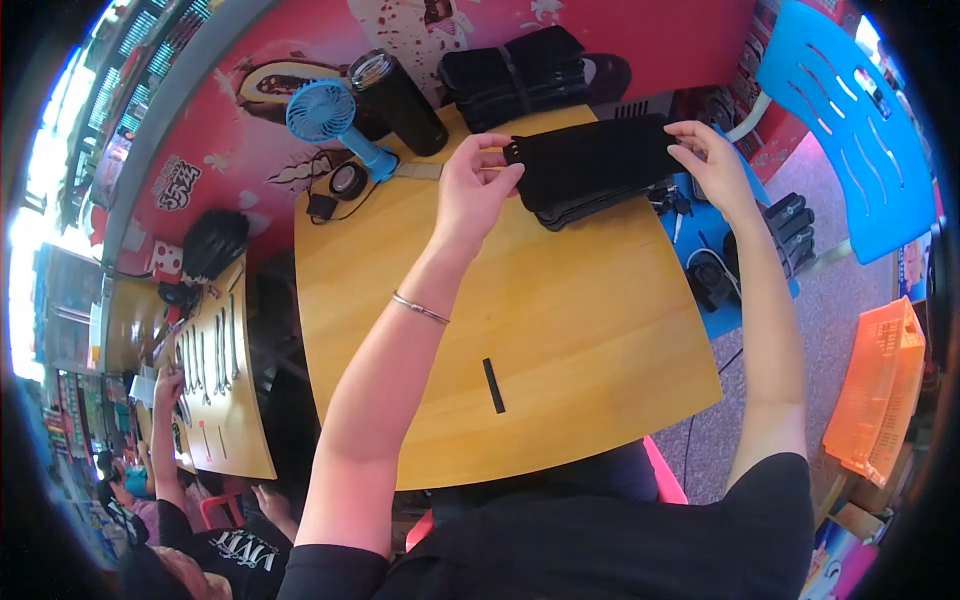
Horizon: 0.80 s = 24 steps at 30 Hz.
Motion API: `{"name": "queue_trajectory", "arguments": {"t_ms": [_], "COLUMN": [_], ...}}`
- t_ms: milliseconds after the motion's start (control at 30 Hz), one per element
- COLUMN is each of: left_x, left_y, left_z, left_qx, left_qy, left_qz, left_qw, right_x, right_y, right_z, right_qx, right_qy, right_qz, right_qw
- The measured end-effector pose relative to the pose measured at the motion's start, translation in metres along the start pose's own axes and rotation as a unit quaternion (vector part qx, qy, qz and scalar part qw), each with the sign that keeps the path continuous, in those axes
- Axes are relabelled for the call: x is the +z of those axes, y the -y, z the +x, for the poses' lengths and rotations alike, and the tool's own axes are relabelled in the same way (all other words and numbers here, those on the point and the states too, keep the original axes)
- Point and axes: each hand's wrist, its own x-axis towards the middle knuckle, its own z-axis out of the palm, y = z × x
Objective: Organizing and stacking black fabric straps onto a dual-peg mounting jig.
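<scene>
A flat black rectangular panel (pixel 592 158), apparently fabric, lies over a stack of similar dark pieces (pixel 572 212) at the far right of the table. My left hand (pixel 474 188) closes its thumb and fingers at the panel's left end, beside a few small slots or tabs. At the opposite end, my right hand (pixel 712 168) has its thumb and forefinger at the corner in a pinch. Nearer to me, a short narrow black strip (pixel 494 386) rests alone on the wood.
The yellow wooden table (pixel 400 330) carries a blue fan (pixel 345 130), a black flask (pixel 400 105) and a bundled black stack (pixel 515 75) at its back. Right of it stand blue chairs (pixel 850 130) and an orange basket (pixel 875 390). Another person (pixel 225 550) works at a table on the left.
</scene>
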Motion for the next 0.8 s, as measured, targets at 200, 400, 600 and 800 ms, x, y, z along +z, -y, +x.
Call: {"name": "queue_trajectory", "arguments": {"t_ms": [200, 400, 600, 800], "left_x": [0.006, 0.007, 0.011, 0.008], "left_y": [0.014, 0.029, 0.037, 0.050], "left_z": [0.006, 0.012, 0.014, 0.016], "left_qx": [-0.005, 0.018, 0.026, 0.054], "left_qy": [-0.020, -0.036, -0.040, -0.061], "left_qz": [0.013, 0.048, 0.056, 0.120], "left_qw": [1.000, 0.998, 0.997, 0.989], "right_x": [0.002, 0.008, 0.009, 0.013], "right_y": [-0.012, -0.008, -0.013, -0.011], "right_z": [0.011, 0.013, 0.011, 0.012], "right_qx": [0.025, 0.002, -0.001, -0.004], "right_qy": [0.010, -0.009, -0.017, -0.014], "right_qz": [-0.046, -0.077, -0.097, -0.098], "right_qw": [0.999, 0.997, 0.995, 0.995]}}
